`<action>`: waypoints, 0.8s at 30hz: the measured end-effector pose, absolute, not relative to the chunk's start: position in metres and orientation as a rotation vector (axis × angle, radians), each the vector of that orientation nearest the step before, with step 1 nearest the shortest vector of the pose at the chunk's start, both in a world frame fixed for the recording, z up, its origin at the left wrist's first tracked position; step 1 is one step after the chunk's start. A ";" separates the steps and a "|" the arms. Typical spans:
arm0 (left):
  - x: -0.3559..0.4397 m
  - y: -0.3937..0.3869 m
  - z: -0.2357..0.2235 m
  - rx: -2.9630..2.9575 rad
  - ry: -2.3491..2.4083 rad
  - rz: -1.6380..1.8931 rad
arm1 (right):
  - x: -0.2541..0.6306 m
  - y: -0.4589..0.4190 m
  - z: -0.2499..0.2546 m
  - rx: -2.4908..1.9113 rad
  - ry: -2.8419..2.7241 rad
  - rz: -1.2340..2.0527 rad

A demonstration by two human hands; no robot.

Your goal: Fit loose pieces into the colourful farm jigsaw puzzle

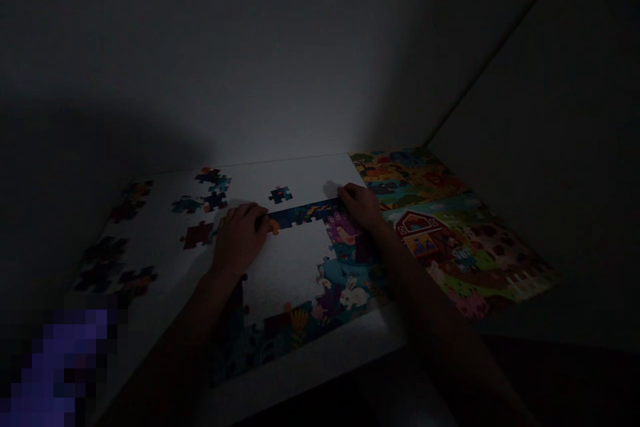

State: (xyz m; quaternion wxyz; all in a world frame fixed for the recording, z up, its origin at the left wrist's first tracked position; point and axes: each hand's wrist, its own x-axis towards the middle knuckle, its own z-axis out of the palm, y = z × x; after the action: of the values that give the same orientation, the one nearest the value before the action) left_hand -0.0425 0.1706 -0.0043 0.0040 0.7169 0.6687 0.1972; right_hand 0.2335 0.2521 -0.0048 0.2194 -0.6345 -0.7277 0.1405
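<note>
A partly joined jigsaw puzzle [345, 270] lies on the white tabletop, with white rabbits and a purple patch with a bird at its right side. Its middle is open, showing the white surface. Along the far edge runs a dark blue strip of jigsaw pieces [305, 212]. My left hand [241, 235] is closed at the strip's left end, fingers bent and thumb near an orange bit. At the other end, my right hand [361, 205] has its fingertips pinched on the strip's corner. Both hands cover the parts beneath them. The scene is very dark.
A loose blue piece [281, 194] lies beyond the strip. Several loose pieces [199, 235] are scattered at the left. On the right lie a farm picture with a red barn [420, 230] and an animal picture [407, 177]. A pale wall [280, 80] rises behind the table.
</note>
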 end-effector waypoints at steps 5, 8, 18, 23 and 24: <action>-0.043 0.171 -0.005 2.231 2.096 0.615 | 0.234 0.253 -0.006 -1.762 -2.012 0.369; -0.042 0.171 -0.003 2.217 2.093 0.606 | 0.234 0.253 -0.007 -1.741 -2.021 0.364; -0.040 0.169 0.001 2.170 2.074 0.599 | 0.235 0.253 -0.007 -1.730 -2.013 0.402; -0.037 0.166 0.003 2.141 2.116 0.592 | 0.233 0.250 -0.002 -1.709 -2.023 0.461; -0.036 0.164 0.004 2.139 2.125 0.582 | 0.234 0.249 -0.003 -1.708 -2.026 0.463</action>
State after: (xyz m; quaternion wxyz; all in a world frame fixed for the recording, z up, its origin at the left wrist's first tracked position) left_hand -0.0361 0.1643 0.0036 0.0352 0.6961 0.6916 0.1893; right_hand 0.2336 0.2491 -0.0026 0.2240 -0.6187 -0.7340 0.1679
